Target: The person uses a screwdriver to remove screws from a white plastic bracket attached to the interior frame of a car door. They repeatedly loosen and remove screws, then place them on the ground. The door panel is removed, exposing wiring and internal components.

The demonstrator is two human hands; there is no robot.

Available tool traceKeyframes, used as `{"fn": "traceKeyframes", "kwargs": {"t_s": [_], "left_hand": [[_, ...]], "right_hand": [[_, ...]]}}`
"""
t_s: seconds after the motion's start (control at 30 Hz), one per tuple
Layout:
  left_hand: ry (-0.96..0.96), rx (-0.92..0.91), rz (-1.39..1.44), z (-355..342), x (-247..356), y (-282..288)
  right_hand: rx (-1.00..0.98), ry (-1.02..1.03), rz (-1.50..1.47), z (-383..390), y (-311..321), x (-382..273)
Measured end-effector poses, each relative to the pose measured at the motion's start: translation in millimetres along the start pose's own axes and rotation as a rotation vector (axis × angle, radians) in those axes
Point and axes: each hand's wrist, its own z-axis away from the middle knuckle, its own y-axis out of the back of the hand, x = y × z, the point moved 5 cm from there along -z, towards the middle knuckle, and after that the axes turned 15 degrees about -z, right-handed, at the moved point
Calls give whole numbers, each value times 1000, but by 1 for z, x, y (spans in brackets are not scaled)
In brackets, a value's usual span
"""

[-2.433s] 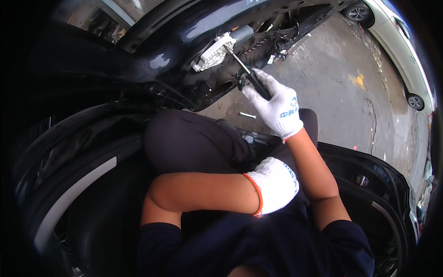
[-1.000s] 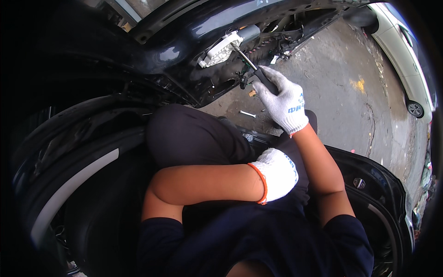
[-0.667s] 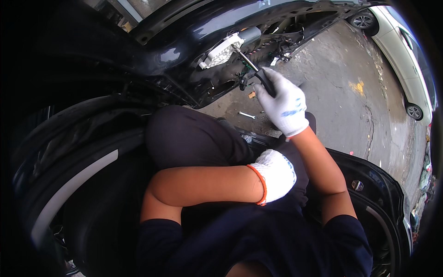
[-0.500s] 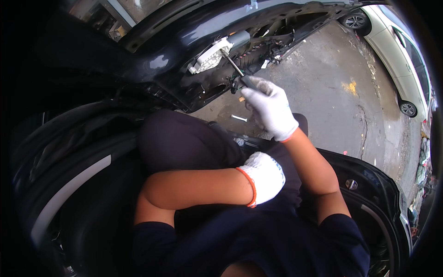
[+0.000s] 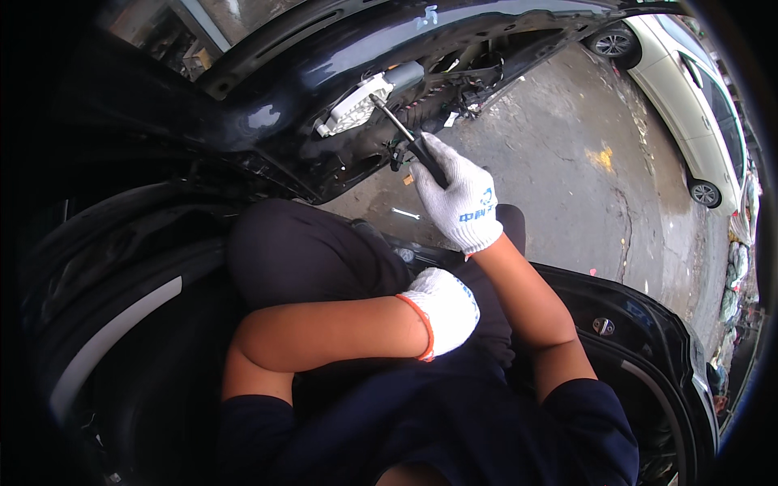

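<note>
My right hand (image 5: 458,194), in a white knit glove, is closed round the dark handle of a screwdriver (image 5: 395,119). The tool's metal shaft slants up and left, its tip against a white-cased motor unit (image 5: 356,105) with a dark cylinder. That unit sits on the inner side of an opened black car door (image 5: 275,121), among loose wires. My left hand (image 5: 447,312), gloved too, rests folded across my lap by my thigh; its fingers are hidden from view.
A wrench (image 5: 405,214) lies on the grey ground beyond my knees. A pale car (image 5: 689,97) stands at the upper right. Black car bodywork with a metal latch striker (image 5: 603,326) curves round my right side. Yellow residue (image 5: 601,158) marks the pavement.
My right hand has turned on the screwdriver handle, so the back of the glove now shows. The whole view has shifted a little, moving everything slightly left in the picture. My left hand stays put.
</note>
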Motion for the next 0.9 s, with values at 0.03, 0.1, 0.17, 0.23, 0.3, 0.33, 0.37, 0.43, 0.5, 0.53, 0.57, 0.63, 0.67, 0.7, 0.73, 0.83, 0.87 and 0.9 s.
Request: {"fn": "traceKeyframes", "kwargs": {"t_s": [0.03, 0.1, 0.17, 0.23, 0.3, 0.33, 0.37, 0.43, 0.5, 0.53, 0.57, 0.63, 0.67, 0.7, 0.73, 0.83, 0.87, 0.9], "left_hand": [[19, 24, -6, 1, -1, 1], [39, 51, -8, 2, -2, 3], [48, 52, -7, 1, -3, 2], [75, 69, -3, 1, -4, 0], [90, 66, -6, -2, -5, -4], [86, 158, -24, 0, -6, -3], [66, 188, -34, 2, -5, -4], [69, 186, -24, 4, -4, -9], [19, 242, -59, 9, -2, -8], [-3, 267, -63, 10, -1, -7], [-24, 299, -70, 10, -1, -5], [-70, 270, -79, 8, -2, -4], [-71, 280, -67, 6, -3, -2], [-69, 311, -58, 5, -3, 1], [-71, 297, -42, 2, -4, 0], [-52, 331, -22, -1, -8, 2], [-41, 356, -36, -2, -7, 2], [-35, 376, -51, -2, -8, 2]], "right_hand": [[-1, -16, -32, 0, -1, 0], [-2, -35, -66, 0, -3, -2], [5, -46, -73, 0, -4, -2], [32, -83, -138, 2, -4, 0], [78, -88, -190, 6, -4, 4], [90, -87, -215, 8, -4, 7], [87, -85, -220, 10, -5, 10], [89, -145, -274, 14, -7, 17], [108, -106, -269, 16, -6, 18], [118, -71, -256, 17, -4, 18], [129, -31, -238, 17, -2, 17], [96, -102, -296, 17, 0, 21], [79, -141, -326, 17, 0, 23], [70, -139, -318, 17, 1, 22], [59, -131, -305, 16, 2, 22], [63, -118, -293, 14, 0, 21], [70, -134, -312, 13, 0, 22], [76, -148, -328, 12, -1, 22]]}}
